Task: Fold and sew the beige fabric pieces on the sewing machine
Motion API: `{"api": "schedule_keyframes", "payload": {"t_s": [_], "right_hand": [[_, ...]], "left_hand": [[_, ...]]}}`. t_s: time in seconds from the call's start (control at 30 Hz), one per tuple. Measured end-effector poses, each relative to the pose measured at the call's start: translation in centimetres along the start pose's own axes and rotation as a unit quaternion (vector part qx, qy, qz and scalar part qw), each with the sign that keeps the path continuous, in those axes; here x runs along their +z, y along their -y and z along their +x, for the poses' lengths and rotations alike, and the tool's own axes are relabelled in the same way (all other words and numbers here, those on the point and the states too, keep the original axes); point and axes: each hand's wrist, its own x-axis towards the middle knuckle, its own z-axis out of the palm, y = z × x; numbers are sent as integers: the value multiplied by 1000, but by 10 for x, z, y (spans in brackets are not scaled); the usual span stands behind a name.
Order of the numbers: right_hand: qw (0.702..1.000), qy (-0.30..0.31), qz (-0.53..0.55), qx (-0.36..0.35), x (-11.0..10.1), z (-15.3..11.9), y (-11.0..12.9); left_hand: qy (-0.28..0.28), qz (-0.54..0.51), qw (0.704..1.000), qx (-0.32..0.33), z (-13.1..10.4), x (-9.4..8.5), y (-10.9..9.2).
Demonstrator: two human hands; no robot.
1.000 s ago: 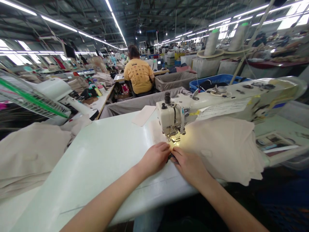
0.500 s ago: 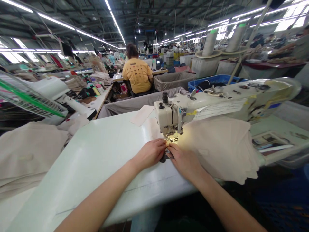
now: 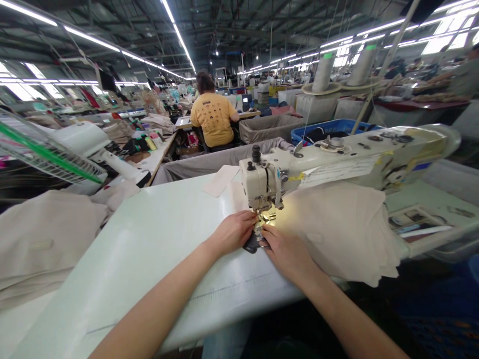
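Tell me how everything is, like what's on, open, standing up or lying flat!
Sewing machine: lit underneath, can't tell if stitching
Left hand: fingers bent, by the machine
Right hand: fingers bent, apart from left
Cloth stack: layered, edges rumpled
Small cloth piece: lying flat
Thread cones: upright
Blue basket: open-topped
Ceiling lights: on
Fan: can't tell if spinning

The left hand and right hand now sit apart, exposing more of the dark piece between them.

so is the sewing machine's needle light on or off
On: a yellow glow shows under the machine's head and on the pale fabric beside it. The lamp itself doesn't show.
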Motion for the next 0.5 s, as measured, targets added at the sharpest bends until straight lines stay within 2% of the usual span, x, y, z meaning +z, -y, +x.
{"api": "schedule_keyframes", "payload": {"t_s": [0.3,0.5], "right_hand": [[1000,-13,-8,-6,5,-1,-2],[1000,-4,-4,-2,1,-2,-1]], "left_hand": [[-31,-4,999,-9,-6,9,3],[-29,-5,1000,0,-5,7,2]]}}
